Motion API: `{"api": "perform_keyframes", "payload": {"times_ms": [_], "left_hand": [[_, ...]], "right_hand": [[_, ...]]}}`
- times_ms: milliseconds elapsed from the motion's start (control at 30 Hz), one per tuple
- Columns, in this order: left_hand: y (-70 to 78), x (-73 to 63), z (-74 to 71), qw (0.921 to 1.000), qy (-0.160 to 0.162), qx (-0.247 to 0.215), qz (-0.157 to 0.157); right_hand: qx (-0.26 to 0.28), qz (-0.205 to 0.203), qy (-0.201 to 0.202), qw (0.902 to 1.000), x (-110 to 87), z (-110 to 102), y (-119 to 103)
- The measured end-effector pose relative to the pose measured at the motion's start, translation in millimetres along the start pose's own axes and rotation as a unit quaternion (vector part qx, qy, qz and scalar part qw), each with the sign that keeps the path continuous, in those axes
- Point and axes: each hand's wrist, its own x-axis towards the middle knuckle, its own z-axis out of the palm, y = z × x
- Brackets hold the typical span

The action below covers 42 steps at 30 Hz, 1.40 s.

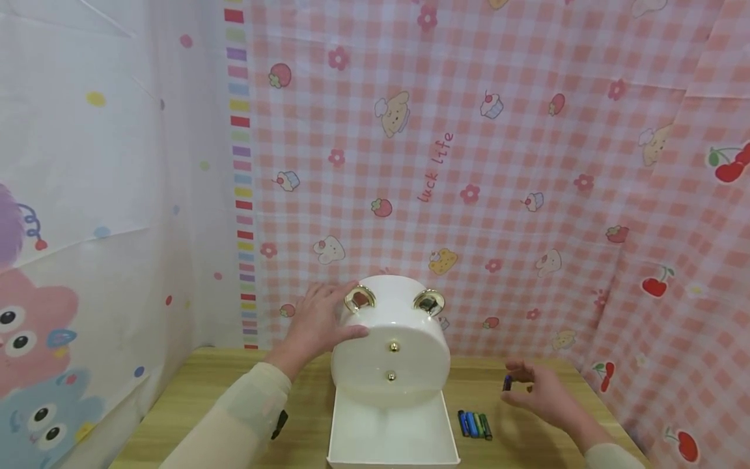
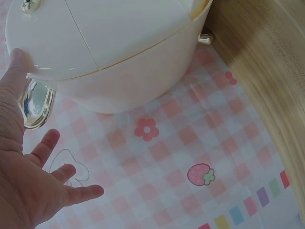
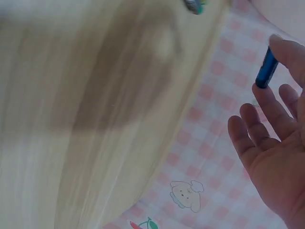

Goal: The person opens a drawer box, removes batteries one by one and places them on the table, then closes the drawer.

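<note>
A white rounded storage box (image 1: 391, 355) with gold ear-shaped trims (image 1: 430, 302) and two gold knobs stands on the table. Its bottom drawer (image 1: 387, 423) is pulled out toward me. My left hand (image 1: 319, 319) is at the box's upper left, by the gold ear. In the left wrist view its thumb rests on the box's front while the other fingers spread apart, off the surface. To the right of the box, my right hand (image 1: 541, 394) pinches a small blue battery (image 3: 267, 69) end to end between thumb and a fingertip, above the table. The other fingers are loosely extended.
Several blue and green batteries (image 1: 474, 425) lie side by side right of the drawer. A small black object (image 1: 279, 425) lies left of it, partly covered by my left sleeve. A pink checked curtain (image 1: 433, 163) hangs behind the wooden table (image 1: 193, 397).
</note>
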Motion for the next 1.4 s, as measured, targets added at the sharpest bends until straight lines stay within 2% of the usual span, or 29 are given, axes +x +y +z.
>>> {"api": "perform_keyframes", "payload": {"times_ms": [133,267,433,567,767,1000,1400], "left_hand": [[-1.3,-0.2,0.2,1.0000,0.005,0.000,0.002],[-1.8,0.4,0.9,0.9999,0.007,0.003,0.007],[-1.3,0.5,1.3,1.0000,0.003,0.003,0.004],[-0.1,-0.1,1.0,1.0000,0.001,0.003,0.003],[0.6,-0.9,-0.1,1.0000,0.001,0.001,0.001],[0.2,-1.6,1.0,1.0000,0.002,0.000,0.000],[0.9,-1.2,1.6,1.0000,0.006,0.000,-0.006]], "right_hand": [[-0.108,-0.040,0.004,0.9933,2.5,12,10],[-0.150,-0.059,-0.023,0.9867,2.8,28,15],[-0.138,-0.054,-0.062,0.9869,1.3,42,20],[-0.140,-0.057,-0.077,0.9855,1.7,48,25],[-0.138,-0.090,-0.084,0.9827,4.0,50,25],[-0.131,-0.069,-0.095,0.9844,6.1,54,26],[-0.133,-0.065,-0.100,0.9839,7.3,57,24]]}}
